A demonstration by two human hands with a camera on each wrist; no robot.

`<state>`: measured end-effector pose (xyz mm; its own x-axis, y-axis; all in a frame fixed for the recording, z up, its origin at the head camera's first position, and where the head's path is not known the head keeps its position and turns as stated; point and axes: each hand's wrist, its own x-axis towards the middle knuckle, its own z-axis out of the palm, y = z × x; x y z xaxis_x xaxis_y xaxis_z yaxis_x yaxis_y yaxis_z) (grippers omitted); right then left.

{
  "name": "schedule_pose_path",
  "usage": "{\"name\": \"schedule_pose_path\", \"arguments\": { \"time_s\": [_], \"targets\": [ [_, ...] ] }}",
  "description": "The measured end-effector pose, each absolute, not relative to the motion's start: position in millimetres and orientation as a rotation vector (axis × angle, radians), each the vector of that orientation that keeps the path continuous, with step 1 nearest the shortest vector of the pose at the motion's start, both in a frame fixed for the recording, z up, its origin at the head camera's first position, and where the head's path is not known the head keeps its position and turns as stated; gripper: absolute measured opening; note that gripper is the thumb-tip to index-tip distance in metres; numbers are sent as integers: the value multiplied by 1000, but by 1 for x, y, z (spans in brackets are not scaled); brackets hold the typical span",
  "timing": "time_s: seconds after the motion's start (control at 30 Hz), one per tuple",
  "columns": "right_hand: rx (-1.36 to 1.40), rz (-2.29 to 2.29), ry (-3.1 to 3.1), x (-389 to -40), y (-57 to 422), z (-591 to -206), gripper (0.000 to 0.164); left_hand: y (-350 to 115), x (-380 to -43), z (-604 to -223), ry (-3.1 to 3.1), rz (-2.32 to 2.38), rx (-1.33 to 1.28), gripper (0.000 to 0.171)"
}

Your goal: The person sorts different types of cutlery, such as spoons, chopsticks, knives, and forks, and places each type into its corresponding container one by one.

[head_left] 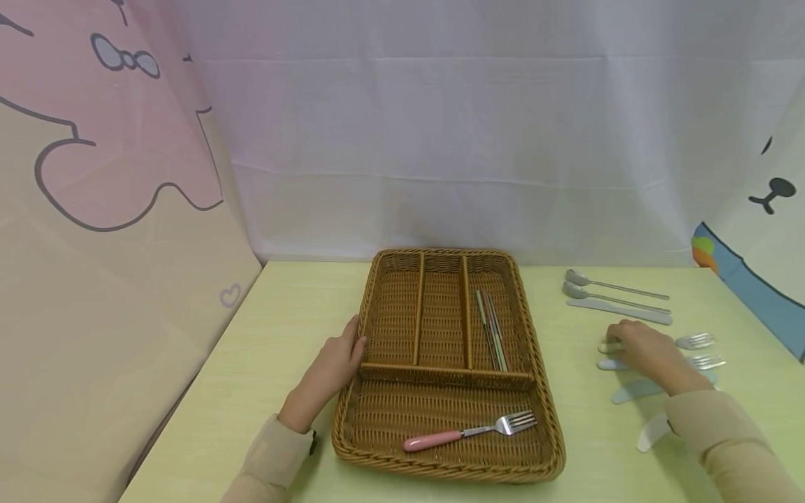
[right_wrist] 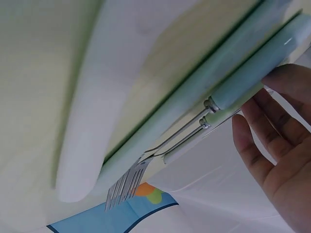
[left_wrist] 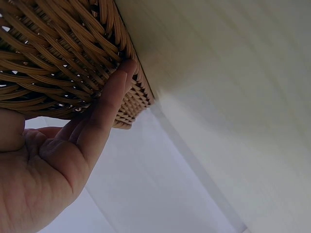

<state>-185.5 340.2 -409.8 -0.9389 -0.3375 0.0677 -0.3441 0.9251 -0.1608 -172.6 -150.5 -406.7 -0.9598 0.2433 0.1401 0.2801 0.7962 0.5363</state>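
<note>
My left hand [head_left: 330,370] holds the left wall of a brown wicker basket [head_left: 553,433]; its fingers lie along the outside and the thumb is at the rim. Chopsticks [head_left: 493,335] lie in the back right compartment, and a pink-handled fork [head_left: 434,440] lies across the wide front one. On the table to the right, my right hand [head_left: 650,355] reaches over two forks. Its thumb and fingertips pinch the handle of the green-handled fork [right_wrist: 221,115]. Beside this, nearer me, is a blue-handled fork [right_wrist: 257,73], close to the thumb.
Behind the right hand lie two spoons [head_left: 619,297] and a knife [head_left: 619,309]. Nearer me are a pale teal-handled piece [head_left: 634,390] and a white-handled one [head_left: 654,432], partly under the right forearm. A white curtain [head_left: 440,140] hangs at the table's back edge.
</note>
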Motion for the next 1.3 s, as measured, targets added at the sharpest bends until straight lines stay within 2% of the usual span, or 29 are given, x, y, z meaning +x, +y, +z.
{"name": "schedule_pose_path", "arguments": {
  "time_s": [0.8, 1.3],
  "targets": [
    [579, 196, -3008, -186, 342, -411, 15, -151, -173, -408, -2927, -886, -424, 50],
    [618, 179, -2942, -185, 329, -399, 26, -151, -173, -407, -2948, -889, -402, 50]
  ]
}}
